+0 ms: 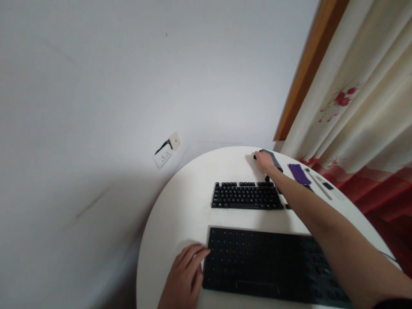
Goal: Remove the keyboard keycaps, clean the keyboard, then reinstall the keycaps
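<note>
My left hand (186,274) rests at the left edge of a black keyboard (273,262); its fingers are stretched out, the tips touching the corner area. The keyboard lies flat with its keycaps off, leaving small switches showing. Reaching to the far side of the table, my right hand (264,160) has its fingers closed around part of a grey and black object (273,159). Hand and wrist cover much of that object, so its kind is unclear. Just nearer, black keycaps (246,196) lie in rows, set out in keyboard order.
On the round white table (174,214), a purple cloth (299,174), a slim white stick-like tool (318,183) and a small black-and-white item (327,185) lie at the right. A wall with a socket (162,155) borders the left; a curtain (360,111) hangs at the right.
</note>
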Motion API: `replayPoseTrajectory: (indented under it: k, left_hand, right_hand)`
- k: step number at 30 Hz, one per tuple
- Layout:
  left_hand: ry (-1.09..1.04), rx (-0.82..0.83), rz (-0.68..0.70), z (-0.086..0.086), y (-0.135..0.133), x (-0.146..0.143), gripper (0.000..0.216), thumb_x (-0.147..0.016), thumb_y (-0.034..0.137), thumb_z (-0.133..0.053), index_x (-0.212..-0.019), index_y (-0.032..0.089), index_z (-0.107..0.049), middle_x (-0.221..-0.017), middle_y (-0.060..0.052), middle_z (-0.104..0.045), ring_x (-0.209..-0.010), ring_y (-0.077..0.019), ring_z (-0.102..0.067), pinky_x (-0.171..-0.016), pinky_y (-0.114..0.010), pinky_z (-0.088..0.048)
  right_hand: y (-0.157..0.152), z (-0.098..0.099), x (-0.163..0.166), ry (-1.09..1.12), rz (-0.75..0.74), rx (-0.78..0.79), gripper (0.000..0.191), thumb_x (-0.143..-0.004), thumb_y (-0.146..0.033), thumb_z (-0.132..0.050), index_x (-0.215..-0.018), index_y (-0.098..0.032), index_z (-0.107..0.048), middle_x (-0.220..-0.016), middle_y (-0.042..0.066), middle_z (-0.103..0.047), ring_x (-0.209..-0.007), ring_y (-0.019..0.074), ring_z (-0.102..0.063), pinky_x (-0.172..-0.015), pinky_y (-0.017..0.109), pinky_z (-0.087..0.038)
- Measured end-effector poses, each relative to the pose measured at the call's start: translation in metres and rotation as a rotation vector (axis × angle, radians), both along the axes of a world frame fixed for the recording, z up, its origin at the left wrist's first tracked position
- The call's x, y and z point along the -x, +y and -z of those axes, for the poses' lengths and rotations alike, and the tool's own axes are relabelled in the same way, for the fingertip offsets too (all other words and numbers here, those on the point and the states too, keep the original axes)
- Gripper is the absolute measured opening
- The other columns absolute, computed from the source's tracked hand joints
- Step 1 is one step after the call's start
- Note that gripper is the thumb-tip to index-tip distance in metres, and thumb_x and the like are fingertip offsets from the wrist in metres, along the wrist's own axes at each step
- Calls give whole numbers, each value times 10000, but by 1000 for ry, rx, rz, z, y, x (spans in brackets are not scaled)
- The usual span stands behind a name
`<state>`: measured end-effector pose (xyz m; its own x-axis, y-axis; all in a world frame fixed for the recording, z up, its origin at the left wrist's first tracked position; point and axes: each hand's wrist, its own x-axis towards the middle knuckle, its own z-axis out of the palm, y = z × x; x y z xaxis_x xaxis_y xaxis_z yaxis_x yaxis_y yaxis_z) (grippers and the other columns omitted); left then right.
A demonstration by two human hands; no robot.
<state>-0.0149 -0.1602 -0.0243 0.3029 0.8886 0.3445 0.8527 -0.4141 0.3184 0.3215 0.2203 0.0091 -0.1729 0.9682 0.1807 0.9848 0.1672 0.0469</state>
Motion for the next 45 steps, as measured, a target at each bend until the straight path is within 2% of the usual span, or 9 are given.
replayPoseTrajectory:
  k: [3, 6, 11, 15, 20, 26, 30, 39, 45]
  left_hand:
    - [-11, -3, -15, 1, 1, -1, 451, -834, 97, -485, -1231, 264, -621, -1220, -42, -659, -1128, -236, -612, -961, -382, -545]
    - [-20, -10, -26, 0, 2, -3, 414, -851, 110, -485, -1200, 272, -637, -1205, -40, -663, -1115, -236, -615, -957, -392, -545]
    - [-26, -9, -29, -1, -1, -5, 415, -876, 118, -473, -1236, 265, -617, -1208, -48, -655, -1127, -233, -605, -974, -400, -534]
    - [-33, -16, -19, -2, -1, -6, 436, -878, 120, -480, -1270, 270, -599, -1215, -46, -651, -1135, -230, -601, -986, -400, -529]
    - [-29, -33, -21, -1, 1, -7, 425, -887, 119, -469, -1264, 264, -600, -1190, -48, -656, -1118, -229, -604, -976, -410, -532]
    - [-11, -48, -20, 1, 1, -5, 445, -877, 114, -478, -1281, 266, -589, -1208, -46, -649, -1128, -222, -604, -980, -399, -533]
    - [4, -65, -22, 0, 0, -5, 436, -878, 114, -477, -1270, 263, -597, -1204, -52, -656, -1127, -226, -608, -988, -405, -529]
    - [-15, -66, -33, -3, -1, -8, 399, -876, 127, -487, -1223, 267, -626, -1186, -40, -667, -1114, -224, -620, -972, -399, -542]
    - [-64, -66, -39, -2, -2, -8, 436, -883, 109, -454, -1274, 255, -580, -1214, -51, -658, -1142, -218, -614, -990, -405, -531]
  right_hand:
    - [-2, 0, 0, 54, 26, 11, 310, -966, -281, -494, -1222, -138, -593, -1275, 177, -572, -1182, 278, -534, -990, 417, -423]
    - [-7, 2, -1, 107, 80, 17, 405, -993, -309, -370, -1314, -116, -523, -1411, 217, -463, -1331, 322, -376, -1074, 475, -294]
    - [-20, 1, -7, 186, 144, 104, 466, -992, -446, -325, -1301, -169, -535, -1467, 158, -424, -1367, 305, -315, -1080, 498, -265]
    - [-32, -2, -11, 251, 287, 83, 564, -1013, -410, -134, -1366, -123, -468, -1492, 221, -346, -1390, 359, -244, -1073, 595, -200]
    - [-36, 4, -17, 323, 360, 208, 592, -978, -532, -225, -1354, -164, -497, -1423, 208, -445, -1319, 345, -383, -1041, 577, -281]
    - [-25, 8, -26, 371, 418, 255, 644, -973, -544, -221, -1491, -170, -307, -1564, 199, -245, -1434, 316, -222, -1104, 558, -194]
    - [-20, 8, -29, 380, 434, 260, 676, -972, -547, -209, -1513, -145, -263, -1577, 219, -205, -1453, 323, -173, -1113, 578, -157]
    - [-34, 4, -39, 385, 452, 161, 661, -974, -529, -266, -1454, -87, -370, -1521, 270, -298, -1412, 357, -271, -1094, 596, -196]
    - [-54, -21, -21, 412, 308, -2, 603, -995, -495, -264, -1468, -129, -347, -1560, 221, -251, -1432, 329, -234, -1111, 534, -223]
